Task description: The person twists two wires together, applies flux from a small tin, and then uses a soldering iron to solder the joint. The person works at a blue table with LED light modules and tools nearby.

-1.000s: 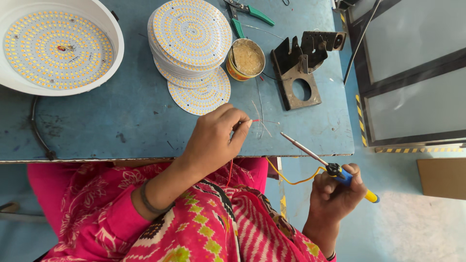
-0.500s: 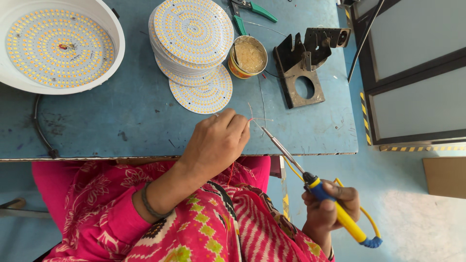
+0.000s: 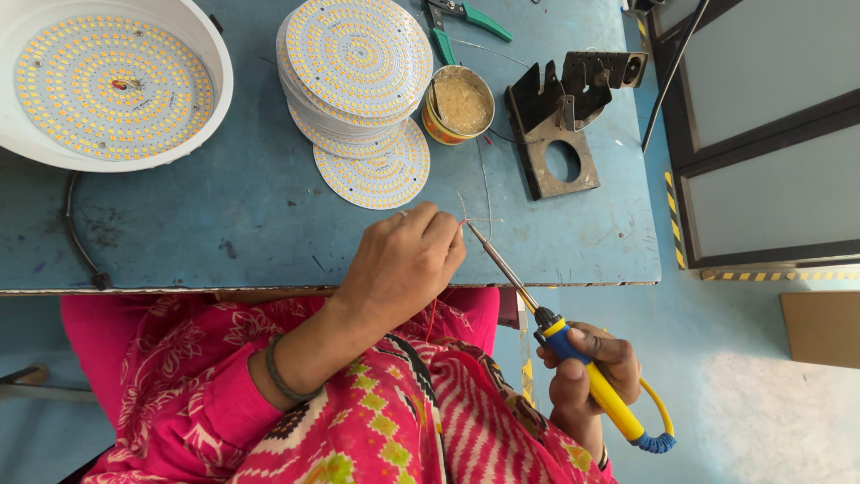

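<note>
White lamp housing (image 3: 215,108) with an LED board far left; stack of round LED boards (image 3: 358,63), flux tin (image 3: 460,105), black metal bracket (image 3: 560,125) further right. Left hand (image 3: 399,264) pinches thin wire ends (image 3: 468,220) at the table's (image 3: 224,233) near edge; wires fine, reddish, barely visible. Right hand (image 3: 587,367) fist-grips soldering iron (image 3: 546,318), tip at the wires. Risk: hot tip so near the fingertips could burn them; loose wire could slip.
</note>
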